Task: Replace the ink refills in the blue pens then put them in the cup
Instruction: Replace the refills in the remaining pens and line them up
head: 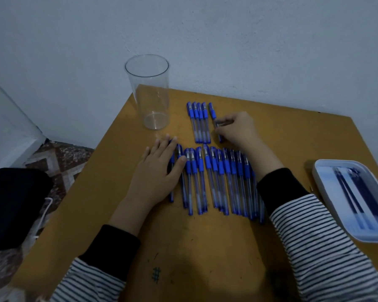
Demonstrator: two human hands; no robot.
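Watching the head feed, I see two striped sleeves (310,243) with black cuffs coming in over an orange-brown table (194,247), which has a small hash mark scribbled on it between the forearms.

Just past that, a long row of blue pens (216,182) lies side by side, caps pointing away. It runs from under the left hand (159,171) across to the right forearm. The left hand lies flat on the leftmost pens of that row, palm down, fingers straight and slightly spread, gripping nothing.

Out beyond the right forearm, on its outer side, a white tray (323,171) sits at the table's edge with dark refills (358,199) lying in it. They are blurred, so I cannot count them.

Farther on, the right hand (238,129) reaches past the row. Its fingers are curled down and pinch the barrel of a single pen (213,112) that lies on the table, cap away. Just to the inner side of that hand's fingertips, four more pens (199,123) lie packed together, a little apart from the single one.

Ahead of the left hand's fingertips, a tall clear cup (151,92) stands upright near the table's far corner with no pens in it. Behind everything is a pale wall (205,40).
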